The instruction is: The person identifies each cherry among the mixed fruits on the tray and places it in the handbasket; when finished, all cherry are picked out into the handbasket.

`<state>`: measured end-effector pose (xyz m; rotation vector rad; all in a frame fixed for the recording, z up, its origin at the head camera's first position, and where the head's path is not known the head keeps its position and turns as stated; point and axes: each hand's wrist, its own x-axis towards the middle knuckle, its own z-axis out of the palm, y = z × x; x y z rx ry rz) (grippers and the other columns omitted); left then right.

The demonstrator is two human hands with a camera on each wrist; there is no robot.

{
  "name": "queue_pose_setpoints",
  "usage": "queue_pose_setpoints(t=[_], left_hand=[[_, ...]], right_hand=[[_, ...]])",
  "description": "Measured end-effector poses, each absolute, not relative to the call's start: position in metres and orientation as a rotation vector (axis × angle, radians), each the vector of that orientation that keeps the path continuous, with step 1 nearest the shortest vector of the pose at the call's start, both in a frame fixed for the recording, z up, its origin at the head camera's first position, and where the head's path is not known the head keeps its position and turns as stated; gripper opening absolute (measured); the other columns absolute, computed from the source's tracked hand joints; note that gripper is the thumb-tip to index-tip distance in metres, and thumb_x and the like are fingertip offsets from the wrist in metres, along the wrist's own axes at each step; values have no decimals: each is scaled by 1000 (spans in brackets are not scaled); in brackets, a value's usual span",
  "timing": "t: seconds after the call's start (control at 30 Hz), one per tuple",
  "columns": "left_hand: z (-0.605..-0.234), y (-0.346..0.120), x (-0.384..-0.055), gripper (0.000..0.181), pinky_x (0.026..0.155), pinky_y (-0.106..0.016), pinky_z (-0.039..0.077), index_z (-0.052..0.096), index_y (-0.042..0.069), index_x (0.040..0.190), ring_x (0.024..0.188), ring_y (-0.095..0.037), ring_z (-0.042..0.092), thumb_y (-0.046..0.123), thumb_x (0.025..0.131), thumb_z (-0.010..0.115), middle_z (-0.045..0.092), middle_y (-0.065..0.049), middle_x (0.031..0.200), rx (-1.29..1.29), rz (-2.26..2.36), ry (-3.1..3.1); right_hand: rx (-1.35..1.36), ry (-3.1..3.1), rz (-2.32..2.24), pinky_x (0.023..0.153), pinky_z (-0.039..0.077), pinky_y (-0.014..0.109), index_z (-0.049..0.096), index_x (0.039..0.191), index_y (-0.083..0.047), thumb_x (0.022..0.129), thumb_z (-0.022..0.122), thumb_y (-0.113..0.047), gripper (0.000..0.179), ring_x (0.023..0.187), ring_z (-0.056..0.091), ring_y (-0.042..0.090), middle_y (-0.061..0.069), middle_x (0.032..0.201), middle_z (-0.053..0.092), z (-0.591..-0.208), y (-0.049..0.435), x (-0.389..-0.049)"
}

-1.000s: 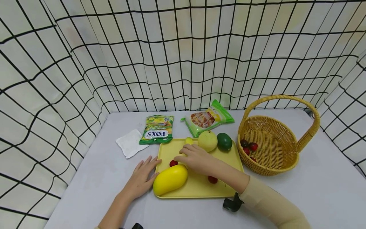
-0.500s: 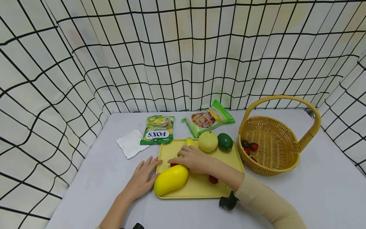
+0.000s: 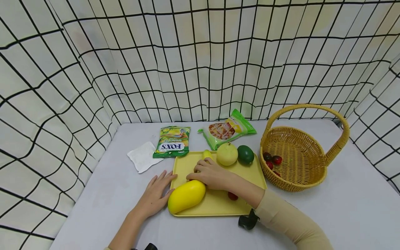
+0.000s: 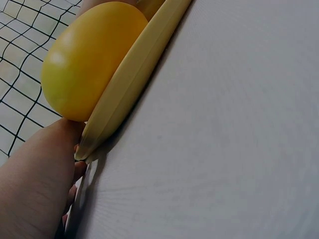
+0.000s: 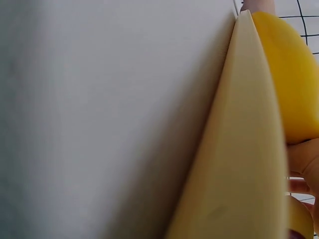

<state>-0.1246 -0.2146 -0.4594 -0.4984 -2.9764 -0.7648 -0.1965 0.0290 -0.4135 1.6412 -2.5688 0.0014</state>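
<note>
On the yellow tray (image 3: 218,207) lies a large yellow mango (image 3: 186,197), filling its front left corner. My left hand (image 3: 153,195) rests with spread fingers at the tray's left edge, thumb beside the mango. Just behind the mango, my right hand (image 3: 212,175) has curled fingers over a red cherry, which they almost wholly hide. Another red cherry (image 3: 232,196) lies under my right forearm. In the right wrist view the mango (image 5: 291,74) shows above the fingers (image 5: 305,158); the tray rim (image 5: 234,164) blocks much of the rest.
At the tray's back are a pale green pear (image 3: 227,154), a dark green fruit (image 3: 245,155) and a small yellow fruit (image 3: 207,155). Behind lie two snack bags (image 3: 172,141), with a white cloth (image 3: 144,157) to the left. A wicker basket (image 3: 300,180) holds several cherries (image 3: 276,159).
My right hand has shifted slightly left and its fingers have closed down over the cherry behind the mango, which was visible earlier. My left hand stays in place.
</note>
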Motion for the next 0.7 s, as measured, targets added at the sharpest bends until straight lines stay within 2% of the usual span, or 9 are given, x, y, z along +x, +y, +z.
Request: queue_pose_setpoints(t=[0.27, 0.7], left_hand=[[-461, -215, -125, 47, 108, -52, 10, 44, 21, 135, 135, -30, 24, 29, 90, 56, 38, -5, 143, -517, -762, -2953], [-460, -215, -125, 48, 109, -50, 8, 43, 23, 136, 136, -26, 21, 31, 90, 55, 35, -2, 144, -486, -764, -3005]], right_hand=[[1632, -2560, 22, 89, 35, 35, 57, 118, -28, 91, 57, -20, 28, 102, 46, 17, -2, 104, 58, -416, 30, -198], [1584, -2561, 120, 87, 37, 35, 59, 115, -25, 92, 55, -24, 24, 100, 49, 16, -3, 102, 59, -408, 30, -199]])
